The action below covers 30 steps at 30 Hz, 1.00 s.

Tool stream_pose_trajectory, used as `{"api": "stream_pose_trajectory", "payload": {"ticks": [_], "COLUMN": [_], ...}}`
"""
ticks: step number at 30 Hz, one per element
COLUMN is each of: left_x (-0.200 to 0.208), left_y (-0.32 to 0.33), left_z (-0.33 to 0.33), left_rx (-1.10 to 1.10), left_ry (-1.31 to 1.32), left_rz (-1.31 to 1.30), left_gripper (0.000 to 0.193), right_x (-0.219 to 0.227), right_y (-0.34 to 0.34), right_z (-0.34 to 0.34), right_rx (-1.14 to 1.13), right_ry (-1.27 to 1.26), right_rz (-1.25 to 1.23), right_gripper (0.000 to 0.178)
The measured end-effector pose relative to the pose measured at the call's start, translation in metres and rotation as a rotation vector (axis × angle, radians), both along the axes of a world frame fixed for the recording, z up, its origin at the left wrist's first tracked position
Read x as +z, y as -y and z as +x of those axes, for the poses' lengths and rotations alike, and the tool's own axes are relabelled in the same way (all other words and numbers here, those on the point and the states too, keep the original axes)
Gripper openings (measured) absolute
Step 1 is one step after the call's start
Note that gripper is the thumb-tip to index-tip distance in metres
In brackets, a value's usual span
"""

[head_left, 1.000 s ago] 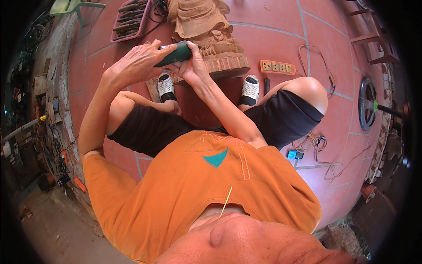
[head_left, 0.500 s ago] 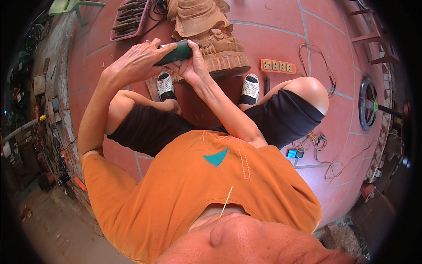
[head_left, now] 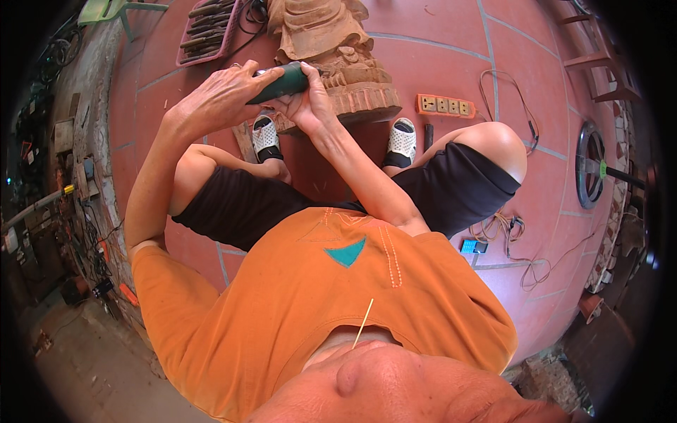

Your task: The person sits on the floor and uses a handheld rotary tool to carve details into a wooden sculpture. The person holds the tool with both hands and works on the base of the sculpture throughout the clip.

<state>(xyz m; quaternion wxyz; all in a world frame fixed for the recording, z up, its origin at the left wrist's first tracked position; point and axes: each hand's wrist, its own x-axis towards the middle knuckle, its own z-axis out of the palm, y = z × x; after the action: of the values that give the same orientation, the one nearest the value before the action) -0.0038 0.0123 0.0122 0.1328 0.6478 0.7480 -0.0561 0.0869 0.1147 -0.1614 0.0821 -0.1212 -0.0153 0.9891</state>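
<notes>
We are starting at the hands. The left hand (head_left: 222,95) is grasping a dark green cylindrical hand tool (head_left: 283,84) by its near-left end, seemingly to carry and aim it. The right hand (head_left: 308,109) is cupping the opposite end, thumb laid along it, fingers underneath; we are reading this as steadying. So both grips are closing on one tool; its tip we cannot make out.

The tool is hanging above the red tiled floor (head_left: 423,42), by a brown carved wooden statue (head_left: 321,32) with draped folds. Whether they are touching, we cannot tell. The statue's ridged base is facing the person, presumably for easy reach. Two white perforated sandals (head_left: 403,139) are standing apart, knees spread, likely giving the arms room.

Further out, a pink plastic basket (head_left: 230,35) is holding slim brown sticklike tools (head_left: 204,32) left of the statue, perhaps gathered for access. An orange rectangular socket strip (head_left: 445,106) is lying to the right, outside the feet.
</notes>
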Motion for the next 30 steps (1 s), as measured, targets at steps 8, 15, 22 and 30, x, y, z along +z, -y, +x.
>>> {"api": "stream_pose_trajectory", "payload": {"ticks": [8,15,22,30], "left_x": [-0.003,-0.006,-0.006,-0.005], "left_y": [0.000,0.000,-0.001,-0.001], "left_z": [0.000,-0.003,0.001,0.003], "left_rx": [-0.007,-0.023,-0.002,-0.004], "left_ry": [-0.018,-0.027,-0.037,-0.039], "left_rz": [0.020,0.036,0.020,0.011], "left_gripper": [0.071,0.071,0.072,0.073], "right_x": [-0.005,-0.008,-0.011,-0.008], "right_y": [-0.004,-0.005,-0.007,-0.003], "right_z": [-0.001,-0.004,-0.004,-0.002], "right_rx": [0.000,-0.013,-0.008,-0.011], "right_ry": [-0.043,-0.056,-0.042,-0.035], "right_rz": [0.014,0.003,0.013,0.000], "right_gripper": [0.043,0.042,0.043,0.044]}}
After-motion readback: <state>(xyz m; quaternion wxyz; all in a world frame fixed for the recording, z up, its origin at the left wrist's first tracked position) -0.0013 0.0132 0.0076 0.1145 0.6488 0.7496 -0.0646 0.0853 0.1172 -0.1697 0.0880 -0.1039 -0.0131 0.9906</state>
